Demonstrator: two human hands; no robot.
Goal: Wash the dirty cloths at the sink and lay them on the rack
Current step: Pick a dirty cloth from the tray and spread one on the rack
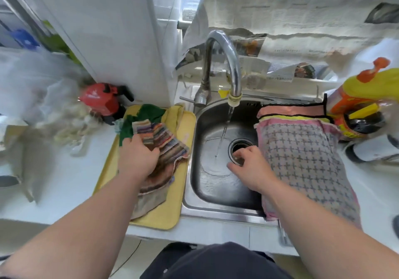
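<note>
The sink (194,210) opens just right of our left fingers, and the faucet (224,47) runs water into it. A checked cloth (302,159) is spread over the sink's right side, just beyond our right fingers. The yellow tray (172,205) lies under our left hand (138,157), whose fingers curl around the striped cloth (170,146). Its long axis runs from those fingers back toward us. Our right hand (250,166) hovers at the drain (238,146), fingers curled; we cannot tell whether they pinch anything. The left hand is nearer, so we judge the lift goes rightward.
</note>
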